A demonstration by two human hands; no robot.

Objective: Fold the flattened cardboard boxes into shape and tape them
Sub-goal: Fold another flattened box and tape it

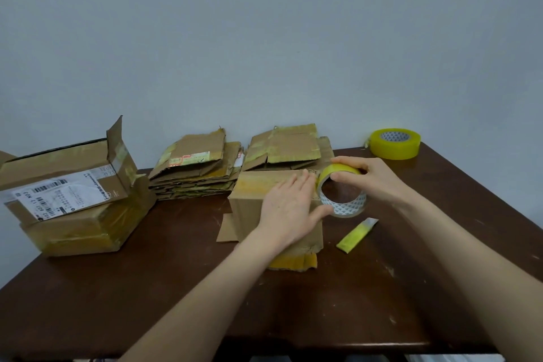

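Note:
A small folded cardboard box (252, 200) stands in the middle of the dark wooden table (147, 288), with loose flaps at its left and front. My left hand (289, 209) lies flat on the box top, fingers straight, pressing it down. My right hand (364, 178) grips a yellow tape roll (342, 191) held on edge at the box's right top corner. Two stacks of flattened cardboard boxes, one left (197, 167) and one right (286, 148), lie behind against the wall.
Two assembled boxes (70, 200) are piled at the left, the upper one with an open flap and a shipping label. A second, larger yellow tape roll (394, 142) sits at the back right corner. A crumpled yellow tape strip (355, 234) lies right of the box.

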